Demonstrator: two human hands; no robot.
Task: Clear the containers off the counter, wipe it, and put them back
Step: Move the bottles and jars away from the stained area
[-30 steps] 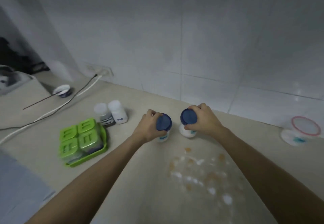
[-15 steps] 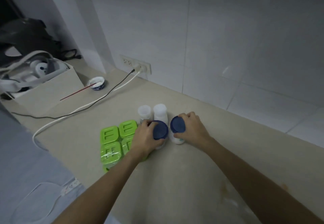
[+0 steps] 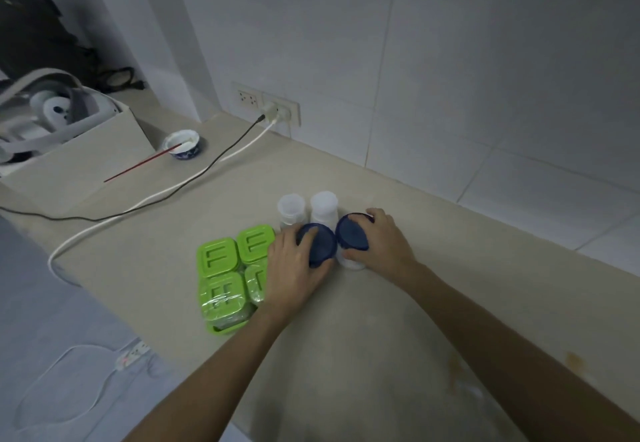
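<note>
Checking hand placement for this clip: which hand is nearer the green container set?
Left. The left hand overlaps the green container set's right edge; the right hand is farther right, past both blue-lidded jars.

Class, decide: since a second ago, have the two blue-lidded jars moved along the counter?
Yes. The blue-lidded jars moved left, away from the stained patch, and now sit beside the green containers and white bottles.

A beige counter [image 3: 381, 320] ran along a tiled wall. At its centre stood two blue-lidded jars [image 3: 320, 246], touching. At their 12 o'clock stood two white bottles [image 3: 308, 208]; at 9 o'clock, a green tray of lidded tubs [image 3: 228, 279]. Toward 10 o'clock lay cables [image 3: 166, 196], a small bowl [image 3: 183, 145] and a box [image 3: 76, 161].
</note>
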